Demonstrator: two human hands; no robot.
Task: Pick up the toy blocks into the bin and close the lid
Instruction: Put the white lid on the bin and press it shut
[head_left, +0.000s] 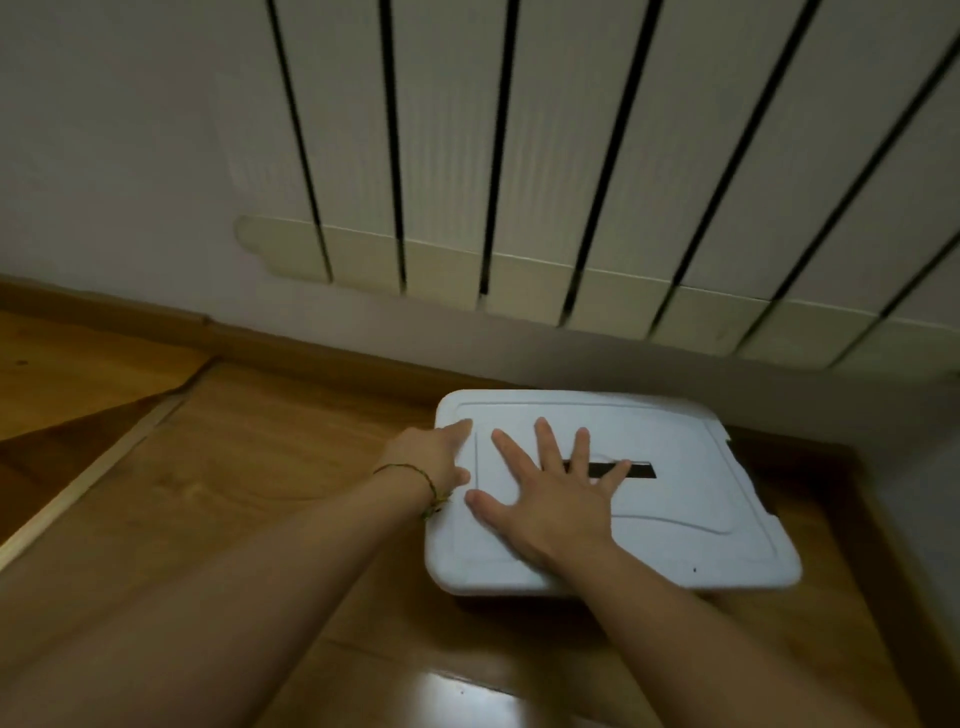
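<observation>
A white lid (691, 525) with a dark slot in its middle lies flat on top of the bin, whose dark body shows only as a thin strip under the lid's front edge. My right hand (550, 499) lies flat on the lid with fingers spread, partly over the slot. My left hand (431, 457) is at the lid's left edge, its fingers touching the far-left corner; a thin cord bracelet circles that wrist. No toy blocks are in view.
The bin stands on a wooden floor (249, 467) close to the skirting board and white wall. A white radiator (519, 182) hangs above and behind it. A pale strip crosses the floor at the left.
</observation>
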